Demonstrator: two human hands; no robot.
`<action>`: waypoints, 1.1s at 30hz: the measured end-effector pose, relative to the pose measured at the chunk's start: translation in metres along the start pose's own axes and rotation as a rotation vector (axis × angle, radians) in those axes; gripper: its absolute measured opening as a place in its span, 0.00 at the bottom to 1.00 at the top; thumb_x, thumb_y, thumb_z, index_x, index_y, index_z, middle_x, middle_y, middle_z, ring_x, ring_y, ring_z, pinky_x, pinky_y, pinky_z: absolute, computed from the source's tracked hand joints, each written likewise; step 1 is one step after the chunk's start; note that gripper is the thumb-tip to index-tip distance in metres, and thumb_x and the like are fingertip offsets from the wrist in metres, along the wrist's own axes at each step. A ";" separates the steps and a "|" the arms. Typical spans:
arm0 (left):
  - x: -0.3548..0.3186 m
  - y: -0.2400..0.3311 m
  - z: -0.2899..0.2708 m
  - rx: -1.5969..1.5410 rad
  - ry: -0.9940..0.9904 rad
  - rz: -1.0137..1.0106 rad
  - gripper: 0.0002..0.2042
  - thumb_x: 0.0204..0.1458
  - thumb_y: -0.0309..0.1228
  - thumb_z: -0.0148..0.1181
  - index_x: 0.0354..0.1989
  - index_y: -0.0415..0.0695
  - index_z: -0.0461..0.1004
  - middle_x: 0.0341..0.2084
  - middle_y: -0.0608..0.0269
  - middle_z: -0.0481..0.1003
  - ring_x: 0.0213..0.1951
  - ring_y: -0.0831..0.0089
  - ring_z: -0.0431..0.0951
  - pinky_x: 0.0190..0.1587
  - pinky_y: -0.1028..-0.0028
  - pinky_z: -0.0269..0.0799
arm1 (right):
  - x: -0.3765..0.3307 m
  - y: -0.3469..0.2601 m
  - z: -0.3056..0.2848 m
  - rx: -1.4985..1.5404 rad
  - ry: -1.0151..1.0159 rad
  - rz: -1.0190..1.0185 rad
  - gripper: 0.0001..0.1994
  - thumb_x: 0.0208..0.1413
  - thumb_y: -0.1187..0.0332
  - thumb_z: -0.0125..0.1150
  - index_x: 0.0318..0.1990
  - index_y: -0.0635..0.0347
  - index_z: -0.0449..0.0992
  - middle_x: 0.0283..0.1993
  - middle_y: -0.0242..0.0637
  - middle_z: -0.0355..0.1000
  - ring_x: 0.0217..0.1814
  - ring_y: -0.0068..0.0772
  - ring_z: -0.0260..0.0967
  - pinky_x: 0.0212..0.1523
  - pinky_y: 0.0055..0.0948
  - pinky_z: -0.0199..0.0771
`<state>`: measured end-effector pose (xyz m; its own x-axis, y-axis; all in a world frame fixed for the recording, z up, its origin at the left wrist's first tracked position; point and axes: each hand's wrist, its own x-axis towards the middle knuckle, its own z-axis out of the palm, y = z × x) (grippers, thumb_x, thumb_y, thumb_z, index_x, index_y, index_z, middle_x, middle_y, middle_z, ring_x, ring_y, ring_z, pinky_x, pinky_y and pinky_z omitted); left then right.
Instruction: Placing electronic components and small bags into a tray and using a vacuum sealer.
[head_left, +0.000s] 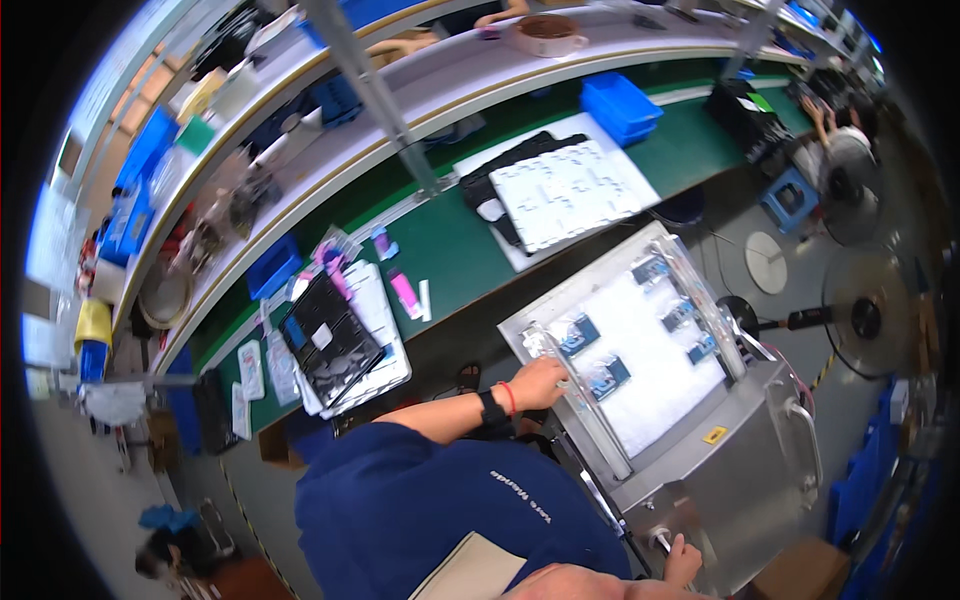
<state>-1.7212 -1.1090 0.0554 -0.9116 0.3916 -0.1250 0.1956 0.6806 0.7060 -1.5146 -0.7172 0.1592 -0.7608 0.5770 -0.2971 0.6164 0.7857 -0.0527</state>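
The left hand (541, 382) is at a long silver metal rail (595, 425), the right hand (683, 561) far off by a shiny metal handle (659, 541). I can't tell their grip. 5 blue squares (619, 371) lie on a white pad (655, 405)

The worker I'm watching wears a navy shirt (400, 500), its cloth plain and slightly creased. The left sleeve (350, 452) is short and cut loose, leaving the forearm (445, 417) bare. A line of small white lettering (522, 497) slants across the shirt, and nearer its lower edge sits a flat beige panel (472, 568) with straight sides; whether it is print or sewn cloth I can't tell. Round the left wrist goes a black watch (491, 408) on a dark strap, and beside it, toward the left hand (540, 382), a thin red cord (511, 398). The right hand (682, 562) is bare.
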 end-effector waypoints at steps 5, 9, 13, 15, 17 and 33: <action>0.001 -0.014 -0.018 0.035 0.052 0.030 0.10 0.40 0.32 0.60 0.31 0.41 0.74 0.29 0.54 0.72 0.36 0.56 0.71 0.41 0.64 0.67 | 0.022 -0.031 0.000 0.000 0.050 -0.094 0.14 0.42 0.60 0.58 0.19 0.63 0.66 0.23 0.48 0.65 0.29 0.54 0.63 0.30 0.46 0.61; 0.004 -0.023 -0.030 0.013 -0.002 0.083 0.10 0.39 0.30 0.61 0.31 0.40 0.74 0.30 0.52 0.73 0.37 0.55 0.71 0.41 0.64 0.67 | 0.055 -0.156 -0.055 0.400 0.460 -0.267 0.09 0.44 0.69 0.58 0.21 0.61 0.65 0.23 0.41 0.64 0.28 0.46 0.62 0.31 0.39 0.62; -0.003 -0.044 -0.055 0.007 0.014 0.129 0.11 0.39 0.30 0.61 0.31 0.39 0.74 0.29 0.53 0.73 0.36 0.55 0.71 0.40 0.64 0.67 | 0.128 -0.261 -0.027 0.833 0.251 -0.462 0.07 0.44 0.69 0.61 0.25 0.63 0.72 0.22 0.39 0.70 0.24 0.30 0.68 0.27 0.27 0.66; -0.007 -0.061 -0.068 -0.033 0.040 0.124 0.11 0.40 0.30 0.60 0.32 0.39 0.73 0.28 0.53 0.72 0.35 0.55 0.71 0.40 0.64 0.67 | 0.177 -0.304 0.005 1.247 -0.307 -0.429 0.07 0.50 0.68 0.57 0.31 0.64 0.71 0.28 0.35 0.71 0.29 0.25 0.69 0.28 0.23 0.70; -0.010 -0.072 -0.084 -0.059 0.011 0.055 0.10 0.41 0.29 0.59 0.32 0.38 0.73 0.30 0.53 0.73 0.36 0.56 0.72 0.41 0.65 0.67 | 0.225 -0.334 0.048 1.448 -0.476 -0.312 0.10 0.52 0.67 0.55 0.36 0.66 0.70 0.30 0.38 0.71 0.30 0.29 0.70 0.31 0.27 0.72; -0.012 -0.077 -0.102 -0.064 0.052 -0.254 0.09 0.41 0.28 0.59 0.32 0.39 0.74 0.31 0.53 0.73 0.37 0.56 0.73 0.41 0.67 0.68 | 0.354 -0.381 0.105 1.885 -0.467 0.250 0.15 0.54 0.76 0.43 0.47 0.77 0.60 0.47 0.59 0.63 0.47 0.52 0.66 0.46 0.40 0.71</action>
<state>-1.7623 -1.2294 0.0732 -0.9463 0.1800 -0.2686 -0.0632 0.7117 0.6996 -1.9978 -0.8355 -0.0256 -0.7270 0.2764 -0.6286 0.3184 -0.6753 -0.6652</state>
